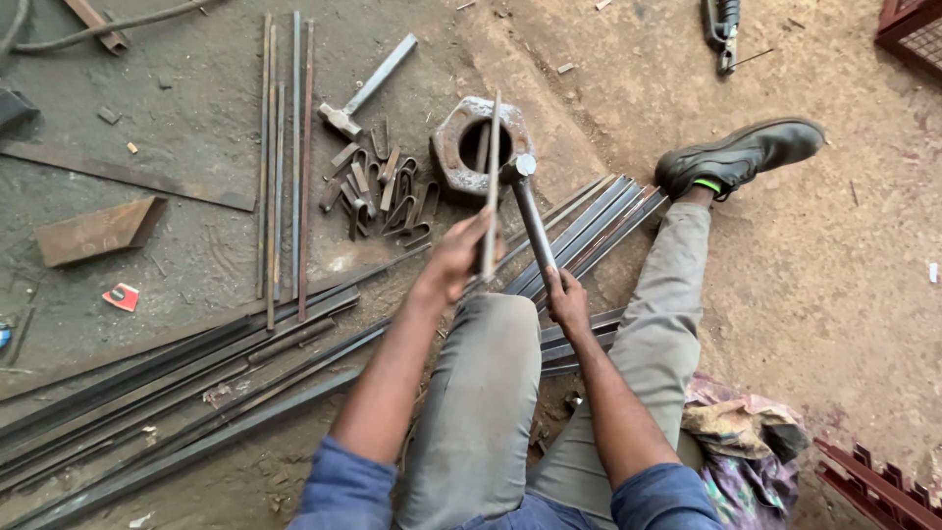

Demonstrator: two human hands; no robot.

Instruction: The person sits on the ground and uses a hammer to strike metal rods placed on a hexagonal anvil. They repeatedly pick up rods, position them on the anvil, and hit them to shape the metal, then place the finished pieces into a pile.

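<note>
Over the raised knee, his left hand grips a thin metal strip upright on the hexagonal steel block. His right hand, arm outstretched, is clenched around a hammer handle.

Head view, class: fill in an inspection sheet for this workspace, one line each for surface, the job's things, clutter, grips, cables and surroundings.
Surface: dirt floor, dusty, the person sitting on it.
Job's things: thin metal strip stood up at the large hexagonal nut; hammer with its head by the nut's hole.
Clutter: bent metal pieces, spare hammer, long rods, flat bars, metal offcut, crumpled cloth.
Grips: left hand closed on the strip; right hand closed on the hammer handle.
Cables: hose or cable at top left.
Surroundings: red metal frames at the right edge.
</note>
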